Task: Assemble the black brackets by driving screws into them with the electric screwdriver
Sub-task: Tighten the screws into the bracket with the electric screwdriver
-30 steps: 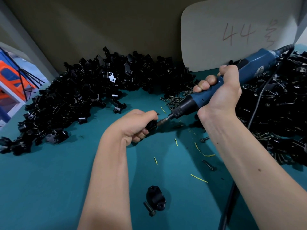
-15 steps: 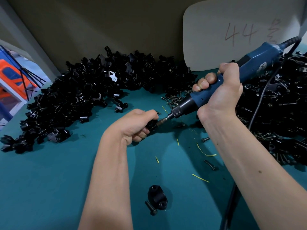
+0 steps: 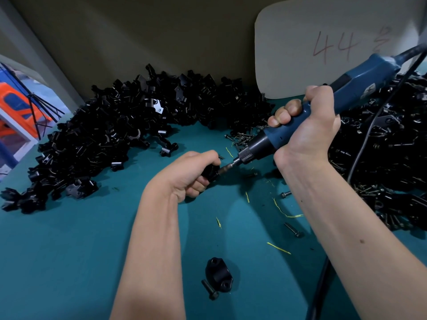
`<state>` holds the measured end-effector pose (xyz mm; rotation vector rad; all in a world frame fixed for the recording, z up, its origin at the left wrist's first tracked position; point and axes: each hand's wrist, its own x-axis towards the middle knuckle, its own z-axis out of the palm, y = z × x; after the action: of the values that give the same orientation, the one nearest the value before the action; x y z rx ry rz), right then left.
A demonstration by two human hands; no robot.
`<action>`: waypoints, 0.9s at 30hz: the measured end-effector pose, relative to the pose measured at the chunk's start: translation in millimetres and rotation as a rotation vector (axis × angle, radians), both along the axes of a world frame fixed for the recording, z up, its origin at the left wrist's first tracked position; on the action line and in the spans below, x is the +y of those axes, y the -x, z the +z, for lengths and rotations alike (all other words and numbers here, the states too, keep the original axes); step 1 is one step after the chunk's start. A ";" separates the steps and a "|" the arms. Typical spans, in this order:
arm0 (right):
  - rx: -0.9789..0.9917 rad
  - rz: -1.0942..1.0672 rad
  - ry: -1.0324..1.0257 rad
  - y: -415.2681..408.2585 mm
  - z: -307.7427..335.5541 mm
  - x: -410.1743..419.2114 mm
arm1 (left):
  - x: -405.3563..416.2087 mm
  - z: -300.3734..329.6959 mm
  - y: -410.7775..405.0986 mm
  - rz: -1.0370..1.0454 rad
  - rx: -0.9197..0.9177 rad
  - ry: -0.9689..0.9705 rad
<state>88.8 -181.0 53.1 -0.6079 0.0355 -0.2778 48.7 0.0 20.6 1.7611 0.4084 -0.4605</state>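
Observation:
My left hand grips a small black bracket just above the teal table; most of the bracket is hidden in my fingers. My right hand holds the blue electric screwdriver slanting down to the left, its bit pressed into the bracket's right side. A loose black bracket with a screw beside it lies near the table's front edge.
A large heap of black brackets curves along the left and back. Another dark pile fills the right side. Loose screws lie behind the tool, single screws and yellow shavings on the teal mat. The tool's cable runs down the right.
The screwdriver's rear end has risen slightly, making the tool steeper. My left hand and the bracket stay in place with the bit engaged.

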 end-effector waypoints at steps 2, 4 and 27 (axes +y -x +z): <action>0.015 -0.017 0.006 0.0 -0.4 -0.7 | -0.6 -0.8 -0.9 0.003 -0.005 -0.001; 0.037 -0.041 0.014 -0.6 0.0 -2.3 | -2.3 -1.4 -2.1 0.003 -0.012 0.000; -0.104 0.384 -0.160 -7.6 10.3 -39.3 | -9.8 -7.3 6.4 -0.219 -0.154 0.155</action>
<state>96.4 -220.3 63.4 -0.4291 -0.1566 0.0661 42.3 -9.8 13.2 1.6829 0.0688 -0.4940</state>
